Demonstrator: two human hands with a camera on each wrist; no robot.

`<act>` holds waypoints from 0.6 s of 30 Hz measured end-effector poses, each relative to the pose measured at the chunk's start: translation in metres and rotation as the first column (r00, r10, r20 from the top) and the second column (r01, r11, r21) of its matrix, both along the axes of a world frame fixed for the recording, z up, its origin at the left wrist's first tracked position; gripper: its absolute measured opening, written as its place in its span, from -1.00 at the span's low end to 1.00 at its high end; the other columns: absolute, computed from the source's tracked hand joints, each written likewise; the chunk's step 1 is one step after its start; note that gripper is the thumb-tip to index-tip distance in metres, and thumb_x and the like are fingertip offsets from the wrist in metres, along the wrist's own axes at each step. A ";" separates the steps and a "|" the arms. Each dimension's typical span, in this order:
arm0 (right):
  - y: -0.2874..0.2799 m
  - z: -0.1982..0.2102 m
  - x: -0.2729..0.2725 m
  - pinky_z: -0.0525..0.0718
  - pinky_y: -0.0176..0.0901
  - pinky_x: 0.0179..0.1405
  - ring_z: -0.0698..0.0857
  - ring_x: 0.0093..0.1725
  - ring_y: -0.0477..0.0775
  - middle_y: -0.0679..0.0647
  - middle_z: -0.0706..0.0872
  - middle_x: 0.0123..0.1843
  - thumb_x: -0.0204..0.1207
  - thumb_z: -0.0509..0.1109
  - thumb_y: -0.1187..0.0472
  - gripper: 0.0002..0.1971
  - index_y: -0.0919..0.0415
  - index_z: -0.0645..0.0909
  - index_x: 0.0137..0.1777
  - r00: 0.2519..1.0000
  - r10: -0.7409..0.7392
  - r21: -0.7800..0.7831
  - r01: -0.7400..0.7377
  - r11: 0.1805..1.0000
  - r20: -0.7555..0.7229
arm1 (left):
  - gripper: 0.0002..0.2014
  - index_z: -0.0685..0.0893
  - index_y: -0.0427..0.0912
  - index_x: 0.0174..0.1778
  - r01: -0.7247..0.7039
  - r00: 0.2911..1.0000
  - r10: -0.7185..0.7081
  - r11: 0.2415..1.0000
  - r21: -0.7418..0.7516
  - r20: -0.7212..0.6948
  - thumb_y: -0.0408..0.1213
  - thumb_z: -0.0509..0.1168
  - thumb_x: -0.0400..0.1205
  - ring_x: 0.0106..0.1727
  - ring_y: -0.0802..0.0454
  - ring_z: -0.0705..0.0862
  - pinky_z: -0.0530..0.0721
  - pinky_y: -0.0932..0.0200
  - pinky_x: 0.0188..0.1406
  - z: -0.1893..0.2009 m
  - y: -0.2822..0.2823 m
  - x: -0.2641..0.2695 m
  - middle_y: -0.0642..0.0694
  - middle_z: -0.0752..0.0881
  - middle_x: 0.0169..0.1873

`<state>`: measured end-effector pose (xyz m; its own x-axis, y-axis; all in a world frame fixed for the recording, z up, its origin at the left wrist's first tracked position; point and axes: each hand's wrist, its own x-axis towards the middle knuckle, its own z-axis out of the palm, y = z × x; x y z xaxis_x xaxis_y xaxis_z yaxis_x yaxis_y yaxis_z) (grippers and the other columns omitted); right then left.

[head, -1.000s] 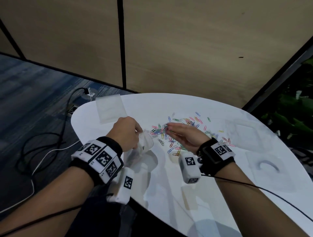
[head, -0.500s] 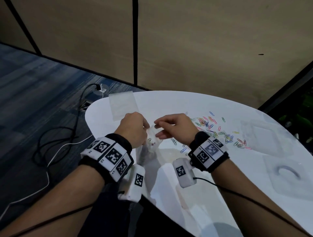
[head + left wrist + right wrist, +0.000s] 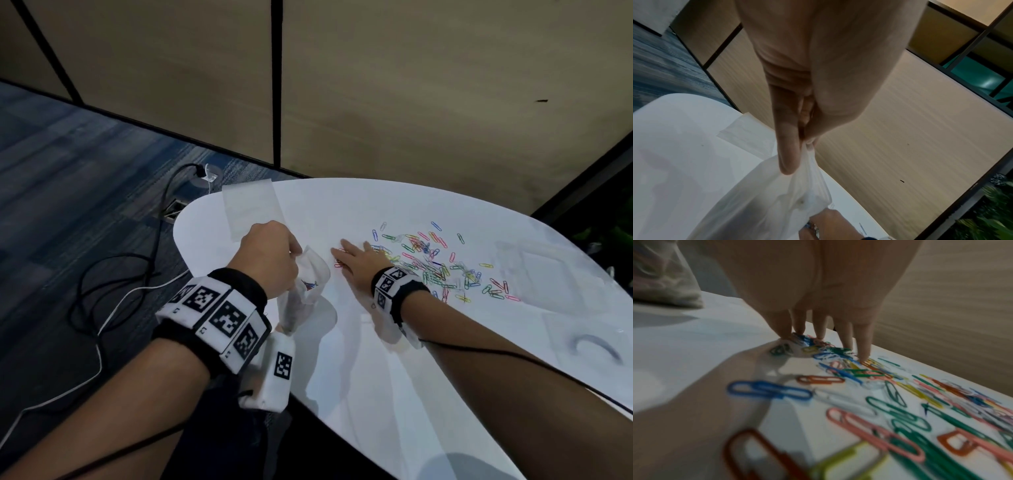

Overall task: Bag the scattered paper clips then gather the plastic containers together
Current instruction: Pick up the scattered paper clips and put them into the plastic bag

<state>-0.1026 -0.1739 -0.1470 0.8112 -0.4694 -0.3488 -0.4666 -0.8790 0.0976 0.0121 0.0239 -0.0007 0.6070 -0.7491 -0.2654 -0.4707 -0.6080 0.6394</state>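
My left hand [image 3: 274, 260] pinches the rim of a clear plastic bag [image 3: 308, 284], which hangs over the table's left part with a few clips in it. The left wrist view shows thumb and fingers [image 3: 791, 154] clamped on the bag's edge [image 3: 777, 203]. Coloured paper clips [image 3: 438, 263] lie scattered across the middle of the white table [image 3: 359, 377]. At the pile's left end my right hand [image 3: 352, 257] lies palm down on it. In the right wrist view its straight fingertips [image 3: 822, 335] press on clips [image 3: 879, 402]. Clear plastic containers [image 3: 534, 270] [image 3: 589, 346] sit at the right.
A flat clear plastic piece [image 3: 251, 209] lies on the table's far left edge. Cables [image 3: 113, 274] run over the carpet left of the table. Tan wall panels [image 3: 411, 102] stand behind it. The bag [image 3: 663, 280] shows at the upper left of the right wrist view.
My right hand has left the bag's mouth and moved right to the clip pile, where it now lies flat. The left hand still holds the bag.
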 end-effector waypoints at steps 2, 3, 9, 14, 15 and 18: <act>-0.003 -0.002 -0.001 0.63 0.17 0.18 0.57 0.32 0.40 0.13 0.45 0.50 0.74 0.06 0.11 -0.64 0.08 0.43 0.48 0.995 0.032 -0.002 -0.032 0.999 0.093 | -0.75 0.79 -0.14 0.09 0.003 1.000 -0.003 1.000 0.000 -0.001 -0.43 0.26 0.63 0.03 -0.23 0.80 0.77 -0.04 0.19 0.001 0.000 -0.002 -0.26 0.73 0.12; -0.003 -0.001 0.000 0.65 0.07 0.03 0.66 0.18 0.35 0.17 0.56 0.33 0.73 0.10 0.15 -0.70 0.17 0.54 0.33 0.991 0.044 -0.005 -0.044 0.999 0.128 | -0.75 0.79 -0.15 0.10 0.005 1.000 -0.005 1.000 -0.001 0.001 -0.44 0.25 0.63 0.03 -0.23 0.80 0.77 -0.04 0.19 0.001 0.000 -0.002 -0.25 0.74 0.12; -0.003 0.019 -0.007 0.72 -0.08 0.05 0.75 0.06 0.21 0.19 0.78 0.07 0.61 0.31 0.26 -0.78 0.24 0.76 0.12 0.988 -0.129 0.011 0.128 0.992 0.089 | -0.73 0.79 -0.16 0.12 0.016 1.000 -0.016 1.000 0.006 0.013 -0.44 0.21 0.65 0.07 -0.22 0.80 0.76 -0.05 0.22 0.003 0.001 -0.005 -0.24 0.73 0.15; -0.016 0.037 -0.035 0.78 -0.12 0.06 0.84 -0.11 0.07 0.07 0.86 -0.15 0.42 0.58 0.25 -0.96 0.14 0.83 -0.14 0.641 -0.712 0.554 0.496 0.669 0.287 | -0.73 0.78 -0.16 0.11 0.021 1.000 -0.021 1.000 0.017 0.009 -0.46 0.23 0.64 0.03 -0.24 0.80 0.78 -0.05 0.17 0.005 0.000 -0.007 -0.26 0.73 0.13; -0.017 0.044 -0.039 0.81 -0.05 0.05 0.85 -0.15 0.09 0.11 0.86 -0.18 0.38 0.61 0.27 -0.95 0.15 0.82 -0.19 0.548 -0.792 0.673 0.480 0.562 0.271 | -0.73 0.78 -0.17 0.12 0.025 1.000 -0.025 0.999 0.022 0.012 -0.46 0.23 0.64 0.02 -0.24 0.81 0.78 -0.05 0.16 0.005 -0.001 -0.007 -0.26 0.73 0.13; -0.004 0.075 -0.043 0.81 -0.10 0.01 0.84 -0.22 0.10 0.27 0.83 -0.14 0.40 0.59 0.38 -0.94 0.30 0.78 -0.14 0.356 -0.913 0.935 0.211 0.284 0.197 | -0.72 0.79 -0.18 0.13 0.033 0.999 -0.033 0.999 0.030 0.018 -0.47 0.23 0.63 0.01 -0.25 0.81 0.78 -0.04 0.16 0.007 -0.003 -0.010 -0.27 0.73 0.14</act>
